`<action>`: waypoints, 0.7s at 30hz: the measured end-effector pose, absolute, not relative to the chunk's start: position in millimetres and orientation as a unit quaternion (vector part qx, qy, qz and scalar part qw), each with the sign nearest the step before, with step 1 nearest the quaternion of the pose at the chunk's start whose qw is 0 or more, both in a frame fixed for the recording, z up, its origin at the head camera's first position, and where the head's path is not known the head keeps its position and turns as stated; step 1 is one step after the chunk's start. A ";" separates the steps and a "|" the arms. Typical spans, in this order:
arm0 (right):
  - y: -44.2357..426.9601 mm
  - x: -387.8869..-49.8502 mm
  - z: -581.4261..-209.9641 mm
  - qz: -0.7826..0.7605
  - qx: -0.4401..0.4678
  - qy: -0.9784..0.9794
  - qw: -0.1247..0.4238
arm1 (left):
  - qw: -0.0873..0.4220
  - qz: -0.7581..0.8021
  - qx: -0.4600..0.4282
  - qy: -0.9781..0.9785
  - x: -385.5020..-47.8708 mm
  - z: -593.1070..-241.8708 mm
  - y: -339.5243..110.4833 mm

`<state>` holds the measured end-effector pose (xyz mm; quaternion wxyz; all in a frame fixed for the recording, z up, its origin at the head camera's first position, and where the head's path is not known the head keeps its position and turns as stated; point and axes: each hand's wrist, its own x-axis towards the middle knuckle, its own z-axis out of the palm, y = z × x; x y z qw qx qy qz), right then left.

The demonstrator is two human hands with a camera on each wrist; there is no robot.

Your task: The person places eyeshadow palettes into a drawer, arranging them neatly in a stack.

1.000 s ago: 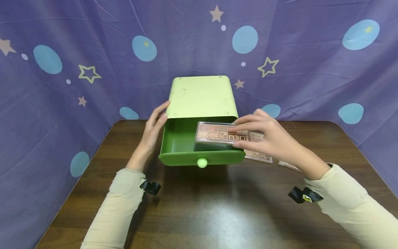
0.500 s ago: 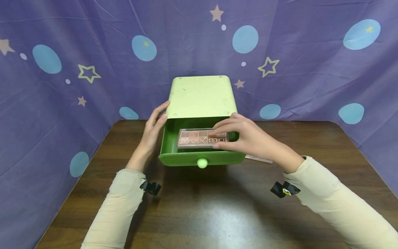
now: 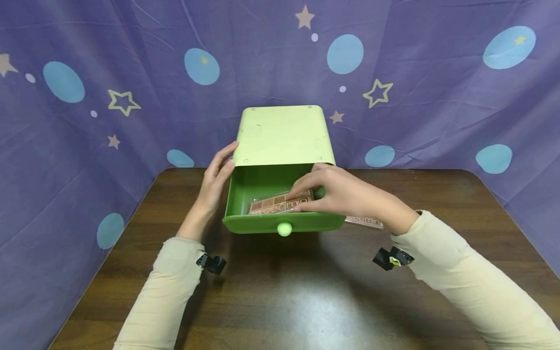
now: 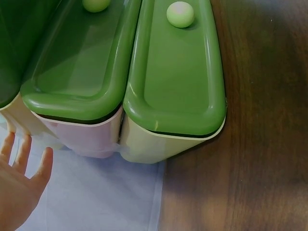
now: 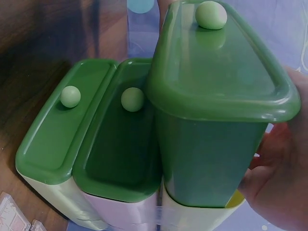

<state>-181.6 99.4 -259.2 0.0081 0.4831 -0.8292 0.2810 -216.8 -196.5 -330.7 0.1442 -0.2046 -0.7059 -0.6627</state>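
A small drawer cabinet with a pale green top (image 3: 282,136) stands on the table, its top green drawer (image 3: 251,224) pulled out. My right hand (image 3: 345,194) reaches over the drawer's right side and pinches an eyeshadow palette (image 3: 267,203) between thumb and fingers. The palette, in a clear case with "mint" lettering, sits tilted inside the drawer, its right end partly behind the fingers. My left hand (image 3: 214,180) touches the cabinet's left side with extended fingers. In the right wrist view the drawer hides the palette.
Another palette (image 3: 365,222) lies on the brown table (image 3: 280,301) right of the drawer, partly behind my right arm. Two closed drawers with round knobs, a middle one (image 5: 120,159) and a bottom one (image 5: 55,139), show below. A purple curtain (image 3: 144,58) hangs behind.
My right hand has carried the palette left and down into the open drawer, where it now lies lower and more tilted. The left hand has stayed on the cabinet.
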 end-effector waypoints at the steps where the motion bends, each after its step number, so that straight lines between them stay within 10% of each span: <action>1: 99.4 -182.0 -258.8 0.278 0.484 -0.830 0.004 | 0.144 -0.662 -0.204 -0.707 -217.0 -330.8 -196.5; 21: 84.9 -197.9 -268.9 0.149 0.466 -0.872 0.019 | 0.139 -0.671 -0.205 -0.699 -216.9 -332.3 -196.2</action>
